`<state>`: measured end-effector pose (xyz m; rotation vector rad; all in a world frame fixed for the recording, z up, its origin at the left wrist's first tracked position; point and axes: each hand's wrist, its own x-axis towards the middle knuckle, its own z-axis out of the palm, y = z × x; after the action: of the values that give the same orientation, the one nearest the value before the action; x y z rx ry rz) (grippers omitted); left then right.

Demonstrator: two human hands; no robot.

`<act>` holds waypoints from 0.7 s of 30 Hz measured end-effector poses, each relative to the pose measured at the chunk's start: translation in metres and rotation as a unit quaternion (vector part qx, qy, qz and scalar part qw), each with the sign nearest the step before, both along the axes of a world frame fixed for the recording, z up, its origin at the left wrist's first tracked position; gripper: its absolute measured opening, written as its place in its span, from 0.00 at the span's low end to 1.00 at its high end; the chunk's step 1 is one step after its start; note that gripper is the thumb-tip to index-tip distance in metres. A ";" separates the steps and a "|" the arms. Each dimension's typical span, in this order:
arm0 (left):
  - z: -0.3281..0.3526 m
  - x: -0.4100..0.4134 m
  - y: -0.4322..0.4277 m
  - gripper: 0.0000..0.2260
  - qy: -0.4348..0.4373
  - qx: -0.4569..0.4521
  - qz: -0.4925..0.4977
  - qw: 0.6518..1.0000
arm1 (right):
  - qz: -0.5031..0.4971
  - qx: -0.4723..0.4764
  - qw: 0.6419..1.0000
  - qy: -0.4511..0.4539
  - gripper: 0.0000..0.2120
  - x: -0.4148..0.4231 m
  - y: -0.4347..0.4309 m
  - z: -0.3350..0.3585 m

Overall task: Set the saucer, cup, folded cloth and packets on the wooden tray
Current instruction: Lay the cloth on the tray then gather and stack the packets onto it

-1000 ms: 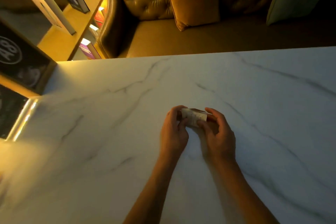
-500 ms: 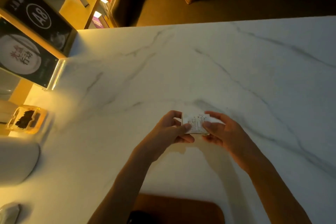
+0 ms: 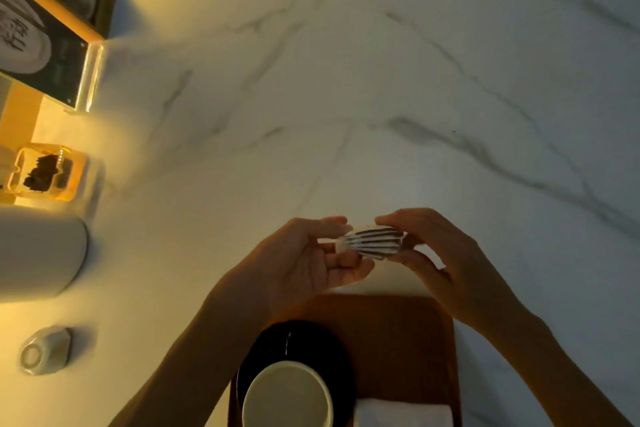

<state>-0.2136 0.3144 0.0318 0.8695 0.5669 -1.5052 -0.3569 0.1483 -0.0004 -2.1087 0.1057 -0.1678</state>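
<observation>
Just beyond the far edge of the wooden tray [image 3: 408, 340], I hold the fanned packets [image 3: 374, 242] crosswise above the marble table [image 3: 381, 80], my left hand [image 3: 304, 263] and right hand [image 3: 440, 253] each pinching one end. Nearer me, the dark saucer [image 3: 277, 343], cup [image 3: 287, 395] and folded cloth [image 3: 401, 412] fill the tray's near part; only its far right corner looks free, closest to my right hand.

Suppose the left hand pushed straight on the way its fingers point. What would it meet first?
Its fingers point rightward, so the left hand would probably first press into the fanned stack of white paper packets, then the right hand behind; depth is uncertain.
</observation>
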 end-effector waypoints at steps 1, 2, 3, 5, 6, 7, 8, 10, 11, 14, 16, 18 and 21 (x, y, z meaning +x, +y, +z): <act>0.002 -0.007 0.005 0.18 -0.023 0.001 -0.005 1.000 | -0.011 0.043 0.999 0.024 0.15 -0.007 0.006 0.003; 0.003 -0.014 0.008 0.16 -0.057 0.006 -0.025 0.998 | -0.026 0.086 0.995 0.053 0.15 -0.014 0.011 0.004; 0.002 -0.021 0.009 0.14 -0.095 0.019 -0.052 0.994 | -0.043 0.120 0.989 0.081 0.14 -0.020 0.018 0.004; -0.002 -0.032 0.009 0.15 -0.157 0.060 -0.102 0.981 | -0.087 0.163 0.975 0.127 0.14 -0.031 0.030 -0.002; -0.004 -0.035 0.009 0.18 -0.180 0.071 -0.122 0.973 | -0.113 0.185 0.965 0.145 0.13 -0.033 0.034 -0.006; -0.008 -0.036 0.009 0.20 -0.216 0.065 -0.148 0.963 | -0.137 0.212 0.954 0.161 0.13 -0.033 0.036 -0.011; -0.012 -0.035 0.009 0.21 -0.278 0.051 -0.191 0.940 | -0.156 0.238 0.943 0.174 0.14 -0.032 0.036 -0.017; -0.026 -0.031 0.010 0.19 -0.445 0.050 -0.300 0.842 | -0.170 0.262 0.932 0.184 0.18 -0.026 0.031 -0.027; -0.035 -0.029 0.009 0.18 -0.518 0.079 -0.335 0.783 | -0.169 0.257 0.933 0.184 0.17 -0.022 0.028 -0.031; -0.061 -0.020 -0.001 0.17 -0.620 0.144 -0.309 0.707 | -0.181 0.212 0.944 0.175 0.09 -0.011 0.023 -0.043; -0.073 -0.016 -0.008 0.13 -0.666 0.123 -0.269 0.685 | -0.205 0.141 0.957 0.148 0.12 -0.003 0.022 -0.049; -0.084 -0.015 -0.012 0.11 -0.707 0.110 -0.252 0.652 | -0.221 0.052 0.968 0.103 0.15 0.004 0.022 -0.054; -0.094 -0.020 -0.016 0.13 -0.750 0.132 -0.238 0.602 | -0.240 -0.005 0.969 0.066 0.19 0.009 0.026 -0.066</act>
<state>-0.2332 0.2984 -0.0623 2.2194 -0.8129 -0.5787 -0.3476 0.1739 -0.0666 -2.0692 0.6974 -0.3143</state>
